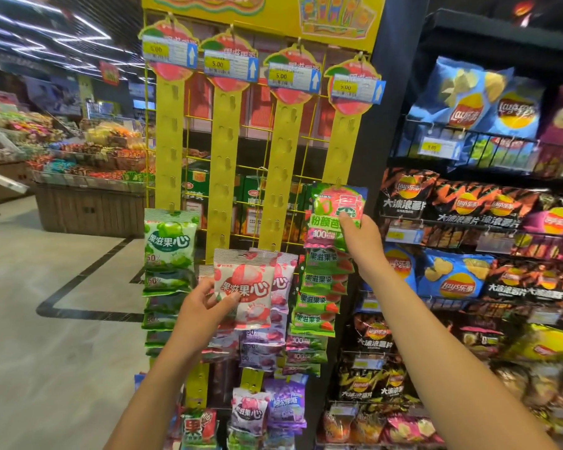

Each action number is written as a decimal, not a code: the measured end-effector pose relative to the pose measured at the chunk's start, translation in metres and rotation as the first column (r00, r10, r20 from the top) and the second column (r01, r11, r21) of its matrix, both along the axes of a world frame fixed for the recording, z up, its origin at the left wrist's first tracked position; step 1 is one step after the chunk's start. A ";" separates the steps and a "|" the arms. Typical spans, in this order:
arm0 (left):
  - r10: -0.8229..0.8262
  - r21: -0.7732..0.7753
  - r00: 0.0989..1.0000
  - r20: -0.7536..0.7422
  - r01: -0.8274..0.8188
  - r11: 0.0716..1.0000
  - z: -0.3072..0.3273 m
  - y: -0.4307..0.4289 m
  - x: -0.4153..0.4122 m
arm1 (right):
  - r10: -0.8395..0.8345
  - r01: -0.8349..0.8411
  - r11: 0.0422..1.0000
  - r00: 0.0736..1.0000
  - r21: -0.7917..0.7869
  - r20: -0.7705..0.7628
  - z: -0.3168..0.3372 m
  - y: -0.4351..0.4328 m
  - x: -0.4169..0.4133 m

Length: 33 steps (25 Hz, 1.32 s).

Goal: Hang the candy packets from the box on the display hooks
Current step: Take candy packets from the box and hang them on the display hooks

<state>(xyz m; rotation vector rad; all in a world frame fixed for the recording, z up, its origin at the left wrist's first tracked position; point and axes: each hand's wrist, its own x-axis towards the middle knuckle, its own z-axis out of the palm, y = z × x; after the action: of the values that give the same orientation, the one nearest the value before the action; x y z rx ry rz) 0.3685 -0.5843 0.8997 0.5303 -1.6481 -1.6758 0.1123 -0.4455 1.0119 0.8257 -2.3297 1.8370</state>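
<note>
Left hand [205,303]: we pinch a white-and-pink candy packet [242,289] between thumb and fingers, held in front of the middle yellow strips [220,177]
Right hand [359,237]: our fingers grip a green-and-pink packet [333,207] by its lower right corner, its top at a hook [338,182] on the rightmost yellow strip [342,141]
Below it: more green packets [319,300] hang in a column
Far right: shelves of crisp bags [452,280]

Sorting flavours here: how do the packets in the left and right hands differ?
The white packet in the left hand is white with pink; the green packet in the right hand is green with pink. The white packet is held lower; the green packet is higher, its top at a hook on the rightmost yellow strip. Both are upright, pinched by fingers.
</note>
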 end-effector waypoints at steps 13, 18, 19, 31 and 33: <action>0.010 0.060 1.000 0.018 -0.011 0.998 -0.038 -0.010 -0.010 | -0.135 0.197 0.965 0.939 0.175 -0.316 -0.047 0.034 0.006; 0.013 0.052 0.999 0.033 -0.015 0.999 -0.045 -0.008 -0.013 | -0.256 0.300 0.952 0.892 0.065 -0.373 -0.084 0.031 0.037; 0.005 0.052 0.999 0.033 -0.007 0.999 -0.046 -0.007 -0.012 | -0.279 0.312 0.950 0.877 0.023 -0.391 -0.090 0.029 0.045; 0.037 0.103 0.997 0.068 -0.044 0.994 -0.048 -0.022 -0.005 | 0.403 -0.416 0.886 0.909 0.206 0.104 -0.144 -0.035 0.119; 0.061 0.120 0.997 0.037 -0.065 0.991 -0.043 -0.033 -0.005 | 0.401 -0.420 0.894 0.905 0.152 0.144 -0.140 -0.049 0.120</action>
<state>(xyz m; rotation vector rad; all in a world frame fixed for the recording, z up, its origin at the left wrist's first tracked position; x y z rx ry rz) 0.3638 -0.6169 0.8566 0.6663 -1.5436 -1.7367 0.2319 -0.4949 0.8715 1.3711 -2.5757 1.8694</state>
